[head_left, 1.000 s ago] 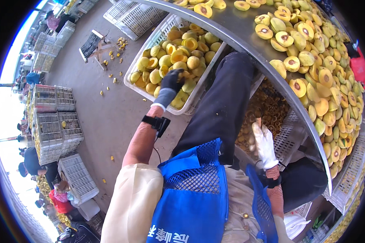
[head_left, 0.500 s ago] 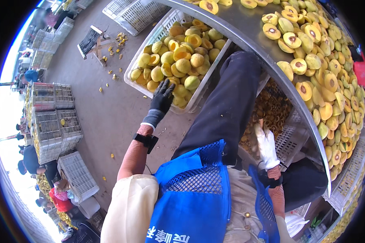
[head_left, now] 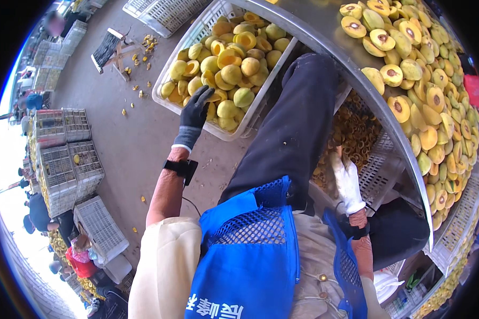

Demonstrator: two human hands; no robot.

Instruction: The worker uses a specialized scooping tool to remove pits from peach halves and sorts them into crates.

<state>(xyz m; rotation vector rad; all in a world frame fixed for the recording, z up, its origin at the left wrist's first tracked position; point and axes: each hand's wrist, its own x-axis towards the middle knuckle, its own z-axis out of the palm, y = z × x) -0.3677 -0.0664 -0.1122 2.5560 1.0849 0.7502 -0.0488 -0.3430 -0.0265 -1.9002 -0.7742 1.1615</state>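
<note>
My left hand (head_left: pixel 196 109), in a dark glove with a grey cuff, is at the near left rim of a white plastic crate (head_left: pixel 162 101). Its fingers reach out over the rim onto yellow peach halves (head_left: pixel 230 73), with nothing gripped. Several of these halves show hollow, pitless centres. In a white glove, my right hand (head_left: pixel 347 183) is low beside the metal table, its fingers closed round a small tan, stick-like thing (head_left: pixel 339 151) whose kind I cannot make out. Below it lie many brown-yellow ring-shaped scraps (head_left: pixel 351 133).
The curved metal table (head_left: pixel 324 40) on the right bears a heap of halved peaches (head_left: pixel 434 101), many with pits. Far left are a small folding stool (head_left: pixel 109 50), stacked crates (head_left: pixel 64 165) and other people. A perforated crate (head_left: pixel 380 175) stands under the table.
My left hand has shifted slightly left and away from me along the crate, its fingers now closer together. The whole view has moved a little. My right hand stays low by the table.
</note>
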